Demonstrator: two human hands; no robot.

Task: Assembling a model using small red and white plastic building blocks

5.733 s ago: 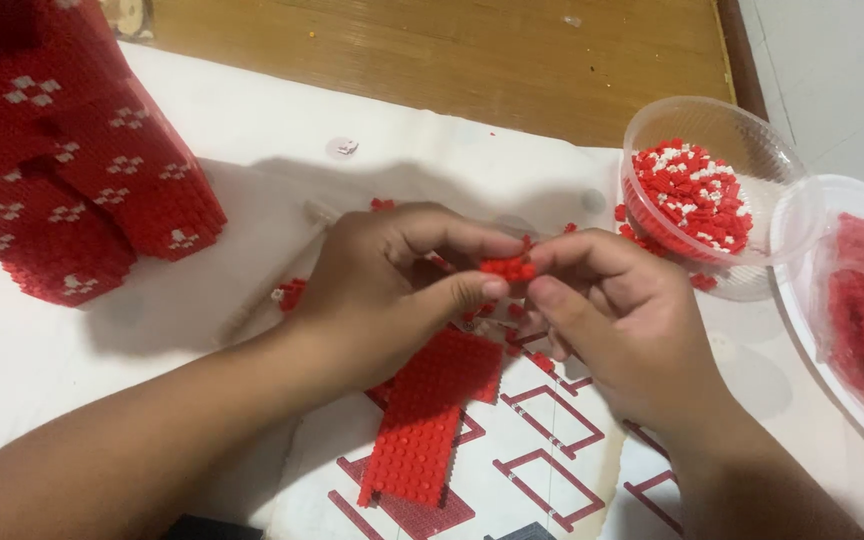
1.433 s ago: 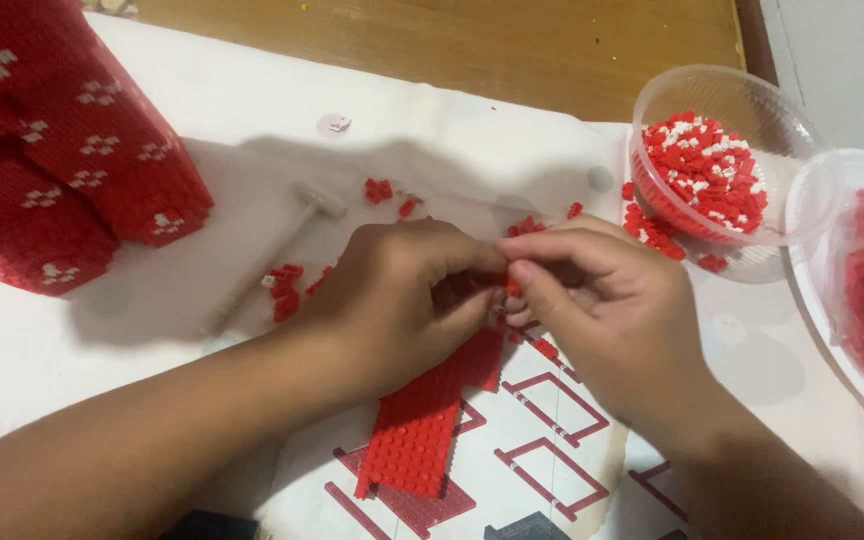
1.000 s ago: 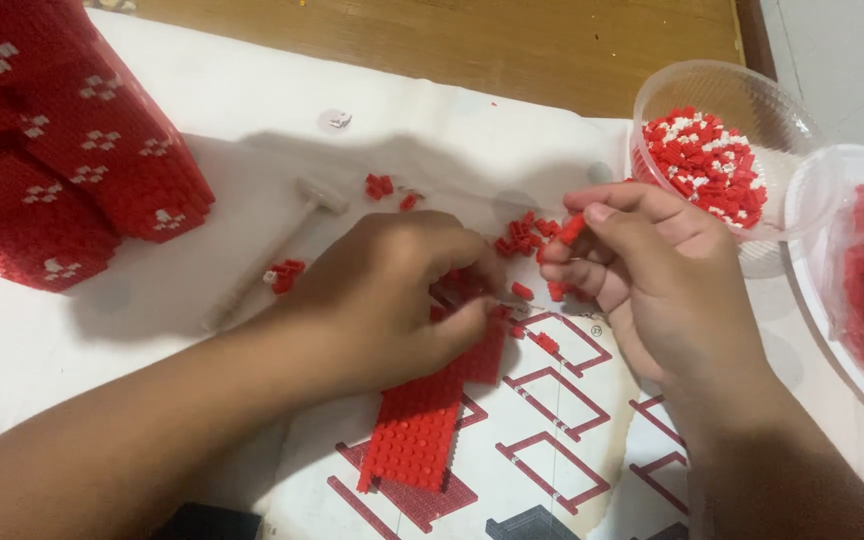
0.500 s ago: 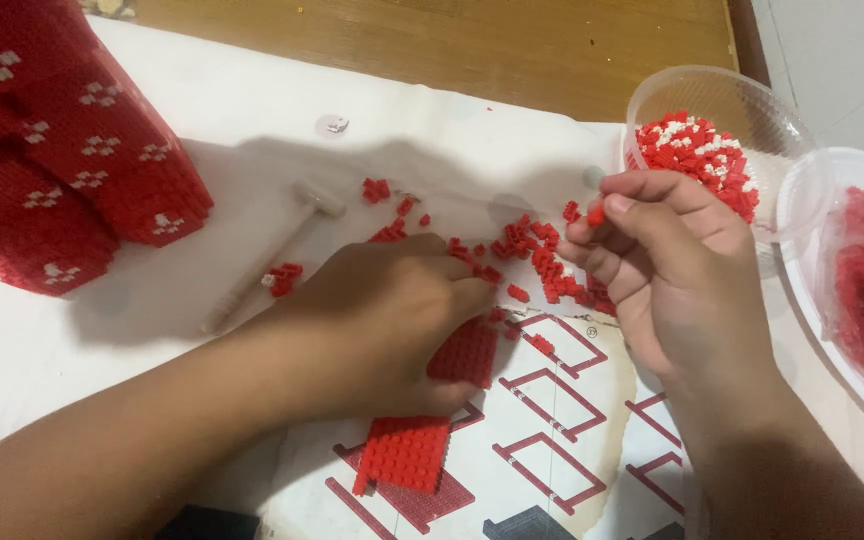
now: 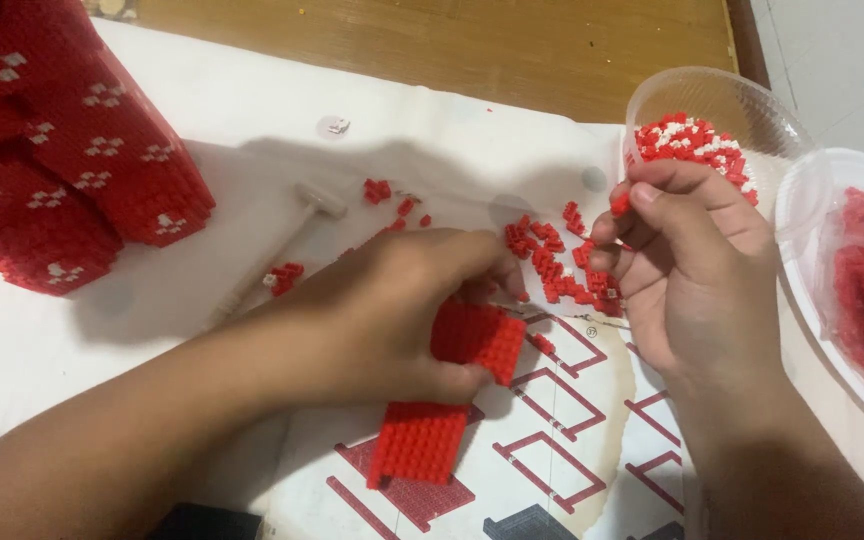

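Left hand is pressing down on a red brick panel, thumb lying across its middle. The panel is lying on a printed instruction sheet. Right hand is pinching one small red brick at the fingertips, just beside a clear plastic cup of red and white bricks. Loose red bricks are lying scattered between the hands. A large red brick model is standing at far left.
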